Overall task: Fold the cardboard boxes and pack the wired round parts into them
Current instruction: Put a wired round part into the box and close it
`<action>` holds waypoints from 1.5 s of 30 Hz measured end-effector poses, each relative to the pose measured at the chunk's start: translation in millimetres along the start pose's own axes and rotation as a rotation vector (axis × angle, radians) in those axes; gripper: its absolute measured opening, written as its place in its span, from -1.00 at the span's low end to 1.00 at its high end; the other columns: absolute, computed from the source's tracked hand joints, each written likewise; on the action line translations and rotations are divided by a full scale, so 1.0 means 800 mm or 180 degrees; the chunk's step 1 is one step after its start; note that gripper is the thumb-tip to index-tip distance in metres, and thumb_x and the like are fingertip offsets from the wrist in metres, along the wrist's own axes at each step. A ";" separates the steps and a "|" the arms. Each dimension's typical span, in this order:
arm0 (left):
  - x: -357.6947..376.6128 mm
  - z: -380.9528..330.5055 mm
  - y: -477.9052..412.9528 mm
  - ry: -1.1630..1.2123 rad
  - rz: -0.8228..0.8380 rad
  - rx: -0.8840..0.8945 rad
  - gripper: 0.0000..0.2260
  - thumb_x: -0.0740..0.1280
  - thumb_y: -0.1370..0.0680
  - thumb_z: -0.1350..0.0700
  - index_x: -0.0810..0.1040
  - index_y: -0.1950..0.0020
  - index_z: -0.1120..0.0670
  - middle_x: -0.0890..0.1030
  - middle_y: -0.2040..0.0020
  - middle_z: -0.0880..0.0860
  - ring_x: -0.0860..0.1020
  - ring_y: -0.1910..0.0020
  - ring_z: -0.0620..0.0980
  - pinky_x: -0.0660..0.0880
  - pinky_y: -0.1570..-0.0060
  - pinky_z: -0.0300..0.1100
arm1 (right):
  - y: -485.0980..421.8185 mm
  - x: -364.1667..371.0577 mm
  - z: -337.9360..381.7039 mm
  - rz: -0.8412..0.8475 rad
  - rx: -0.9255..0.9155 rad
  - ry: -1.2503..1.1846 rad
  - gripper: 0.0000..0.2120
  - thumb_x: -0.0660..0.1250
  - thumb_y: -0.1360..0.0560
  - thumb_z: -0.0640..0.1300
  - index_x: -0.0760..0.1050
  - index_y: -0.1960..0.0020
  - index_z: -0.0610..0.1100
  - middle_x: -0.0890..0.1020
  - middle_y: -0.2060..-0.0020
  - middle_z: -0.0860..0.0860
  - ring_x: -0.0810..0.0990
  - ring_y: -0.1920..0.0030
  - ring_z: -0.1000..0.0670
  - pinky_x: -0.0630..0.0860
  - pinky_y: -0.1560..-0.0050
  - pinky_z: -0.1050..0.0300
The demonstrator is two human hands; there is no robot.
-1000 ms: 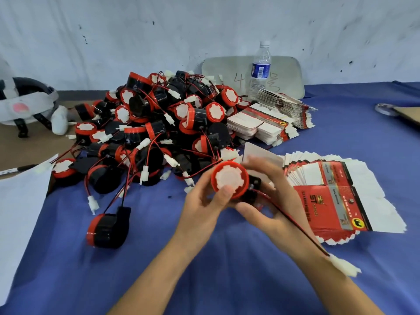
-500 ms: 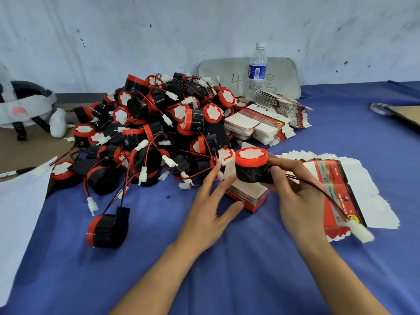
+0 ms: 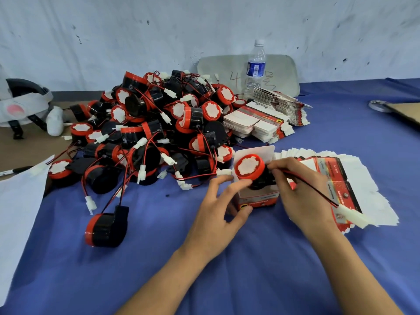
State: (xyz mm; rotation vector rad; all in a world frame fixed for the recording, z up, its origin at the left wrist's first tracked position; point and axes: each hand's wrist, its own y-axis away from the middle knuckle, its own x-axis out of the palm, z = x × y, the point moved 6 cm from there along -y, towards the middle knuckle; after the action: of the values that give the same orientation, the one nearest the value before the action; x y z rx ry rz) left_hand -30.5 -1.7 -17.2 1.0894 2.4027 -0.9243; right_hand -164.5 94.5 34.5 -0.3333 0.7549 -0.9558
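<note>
In the head view, the left hand clasps the small red-and-white cardboard box between thumb and curled fingers while the right hand pinches the round black red-capped part, half-seated in its open top, whose red-and-black wire, trailing behind those fingertips, could snag and tip it out.

Odds and ends around my blue cloth
A clear water bottle stands upper middle before a grey board (scrawl I can't read); a white headset lies far left, a white paper sheet and a pen below it, a tape roll at the right edge.
</note>
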 end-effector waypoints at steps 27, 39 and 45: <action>0.017 0.021 0.003 -0.0072 0.0141 -0.0539 -0.11 0.43 -0.37 -0.26 -0.20 -0.40 -0.52 0.42 -0.36 -0.24 0.48 -0.14 -0.19 0.51 -0.09 -0.18 | 0.007 0.009 0.011 0.0133 -0.0246 0.1071 -0.87 0.28 -0.48 -0.41 0.58 0.13 -0.28 0.62 0.25 -0.17 0.56 0.17 -0.24 0.50 0.22 -0.04; 0.011 0.004 0.007 -0.0088 -0.0244 -0.0521 0.02 0.51 -0.34 -0.22 -0.30 -0.38 -0.52 0.36 -0.39 -0.28 0.45 -0.28 -0.22 0.49 -0.15 -0.16 | 0.009 0.003 0.004 -0.0110 0.0290 0.0346 -0.70 0.17 -0.57 -0.41 0.49 0.10 -0.04 0.61 0.24 0.09 0.62 0.21 0.10 0.52 0.19 0.30; 0.018 -0.004 0.008 -0.0119 -0.0153 -0.0538 0.06 0.52 -0.35 -0.14 -0.35 -0.36 -0.53 0.39 -0.42 -0.19 0.49 -0.27 -0.08 0.56 -0.09 -0.01 | 0.004 0.003 -0.011 0.0059 0.0788 -0.0094 -0.62 0.14 -0.60 -0.36 0.42 0.18 0.09 0.63 0.30 0.10 0.64 0.30 0.13 0.60 0.21 0.26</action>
State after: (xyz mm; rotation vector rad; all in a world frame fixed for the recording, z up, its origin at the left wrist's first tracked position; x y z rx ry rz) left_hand -34.8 11.6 -25.1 0.9483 2.4351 -0.7340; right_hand -168.0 94.8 25.9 -0.1236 0.6039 -1.0126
